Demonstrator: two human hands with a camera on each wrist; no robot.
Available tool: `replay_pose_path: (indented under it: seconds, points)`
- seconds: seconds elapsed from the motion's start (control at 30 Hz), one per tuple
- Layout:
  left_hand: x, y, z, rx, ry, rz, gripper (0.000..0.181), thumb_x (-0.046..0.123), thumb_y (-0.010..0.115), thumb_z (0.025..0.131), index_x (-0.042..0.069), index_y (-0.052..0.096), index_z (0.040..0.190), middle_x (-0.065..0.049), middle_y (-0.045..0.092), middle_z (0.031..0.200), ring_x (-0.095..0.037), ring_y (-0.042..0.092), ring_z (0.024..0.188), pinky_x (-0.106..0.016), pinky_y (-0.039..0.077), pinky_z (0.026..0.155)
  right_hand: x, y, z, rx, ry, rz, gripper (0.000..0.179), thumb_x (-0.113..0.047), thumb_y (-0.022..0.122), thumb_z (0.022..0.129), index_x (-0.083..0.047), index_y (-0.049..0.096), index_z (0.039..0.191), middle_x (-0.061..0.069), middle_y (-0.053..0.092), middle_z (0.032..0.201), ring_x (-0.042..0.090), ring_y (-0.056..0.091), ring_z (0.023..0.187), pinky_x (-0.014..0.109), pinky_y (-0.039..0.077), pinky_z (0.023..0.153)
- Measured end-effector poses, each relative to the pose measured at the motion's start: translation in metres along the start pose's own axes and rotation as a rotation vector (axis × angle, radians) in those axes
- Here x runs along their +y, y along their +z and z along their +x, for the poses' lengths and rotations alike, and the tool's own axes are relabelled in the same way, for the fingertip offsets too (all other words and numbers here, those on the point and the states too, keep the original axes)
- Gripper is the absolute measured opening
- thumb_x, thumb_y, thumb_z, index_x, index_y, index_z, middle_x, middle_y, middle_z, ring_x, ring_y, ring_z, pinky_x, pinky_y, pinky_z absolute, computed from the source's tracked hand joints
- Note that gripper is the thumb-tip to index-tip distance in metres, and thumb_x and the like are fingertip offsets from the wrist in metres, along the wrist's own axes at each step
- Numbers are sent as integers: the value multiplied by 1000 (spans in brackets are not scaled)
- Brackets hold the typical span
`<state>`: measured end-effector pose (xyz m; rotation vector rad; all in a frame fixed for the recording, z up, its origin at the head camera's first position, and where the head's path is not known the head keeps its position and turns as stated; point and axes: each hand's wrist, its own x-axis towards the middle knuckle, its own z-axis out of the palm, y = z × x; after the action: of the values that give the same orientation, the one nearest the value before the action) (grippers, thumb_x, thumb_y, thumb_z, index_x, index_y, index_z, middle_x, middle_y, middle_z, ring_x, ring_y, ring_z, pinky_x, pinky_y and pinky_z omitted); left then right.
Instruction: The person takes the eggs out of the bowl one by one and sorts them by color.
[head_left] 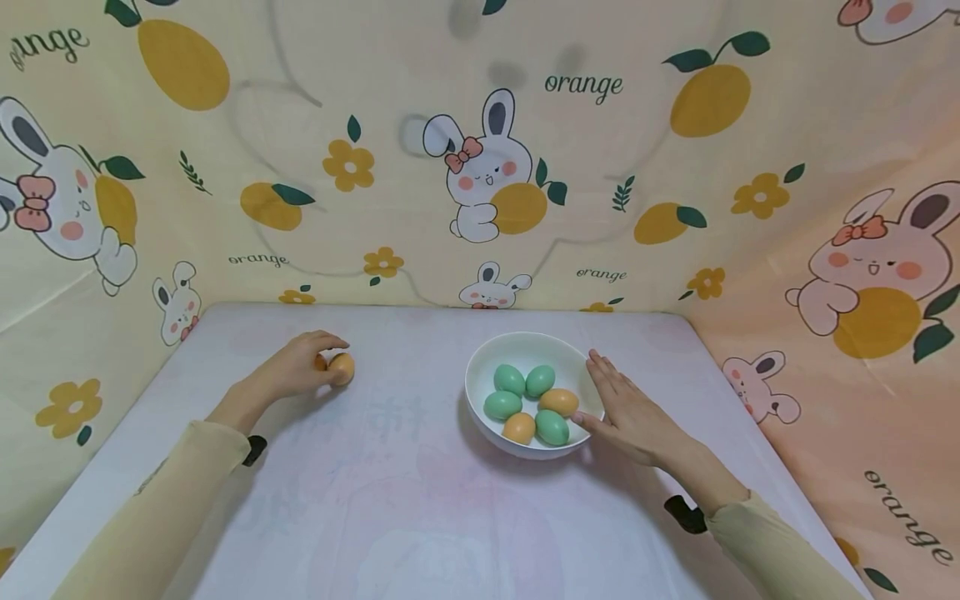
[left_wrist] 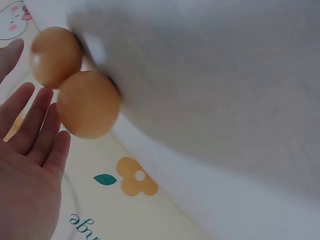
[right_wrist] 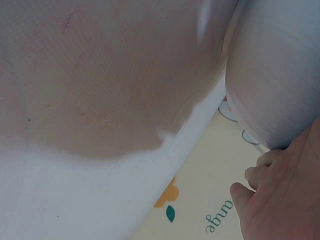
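Note:
At the left of the table, my left hand (head_left: 300, 367) reaches round two light-brown eggs, the nearer egg (head_left: 342, 368) and one partly hidden behind the fingers. In the left wrist view the two eggs lie side by side, the lower egg (left_wrist: 89, 105) right at the fingertips and the upper egg (left_wrist: 56, 57) between fingers and thumb, with a gap to the thumb. My right hand (head_left: 637, 421) rests with straight fingers against the right side of a white bowl (head_left: 532, 452), its thumb at the rim. Inside lie several green eggs (head_left: 502, 406) and two light-brown eggs (head_left: 558, 402).
The bowl stands right of centre on a white-covered table (head_left: 390, 517). A printed cloth (head_left: 405, 83) with rabbits and oranges hangs behind and along both sides. Each wrist carries a black strap piece, such as the right strap (head_left: 686, 515).

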<state>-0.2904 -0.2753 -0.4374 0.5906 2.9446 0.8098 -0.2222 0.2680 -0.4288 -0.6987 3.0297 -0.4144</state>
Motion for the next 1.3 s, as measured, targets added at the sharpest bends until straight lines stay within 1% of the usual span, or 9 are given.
replay_pose_path:
  seconds: [0.1,0.2,0.4,0.57,0.63,0.8,0.87,1.2,1.3]
  points:
    - [4,-1,-1,40,46,-11,47,19,74,97,-2,62,138,-27,57,141,-46,57,123,-62,45,105,0,0,0,-1,0,0,95,-60,49,104,3,12,164,18,7,174,40,11,159,58,17,125]
    - [10,-3,-1,86,92,-18,43,18,72,99,-1,62,137,-24,60,137,-43,58,123,-60,47,103,-1,0,0,1,-1,2,95,-59,50,104,4,12,164,18,7,173,40,11,159,58,18,125]
    - [32,-4,1,156,163,-33,40,14,74,97,-2,65,133,-20,62,135,-39,61,119,-58,50,99,0,0,0,-5,6,3,95,-60,49,104,3,12,164,18,7,173,40,11,159,58,17,125]
    - [53,0,3,179,194,-61,40,15,75,96,1,66,133,-16,62,135,-35,61,119,-57,49,102,0,0,0,-2,3,4,95,-59,49,104,4,12,164,18,7,173,40,11,159,58,18,125]
    - [61,2,4,182,205,-84,41,15,76,96,2,66,133,-13,62,136,-33,61,120,-54,52,99,-1,0,0,-1,3,4,95,-59,49,104,4,12,164,18,7,173,40,11,159,58,18,125]
    - [78,8,9,224,310,-112,40,10,78,94,2,68,131,-12,64,133,-30,63,115,-50,54,95,-1,0,0,2,1,6,94,-57,51,104,4,13,164,18,8,173,40,11,159,58,18,125]
    - [86,10,10,239,348,-123,40,9,78,93,2,68,130,-12,65,132,-29,64,113,-50,52,98,-1,0,1,6,-2,7,94,-57,51,104,4,13,164,18,8,173,40,11,159,58,18,125]
    - [127,26,20,192,414,-172,43,13,80,93,6,67,133,-9,63,135,-24,64,111,-44,56,91,1,1,0,7,-4,7,96,-60,50,103,3,12,164,18,8,173,40,12,159,58,19,125]
    - [139,33,25,175,458,-169,42,14,80,93,5,68,133,-8,64,133,-22,64,109,-41,56,90,1,1,0,8,-3,5,95,-59,50,103,3,12,164,19,9,173,40,12,158,59,19,125]
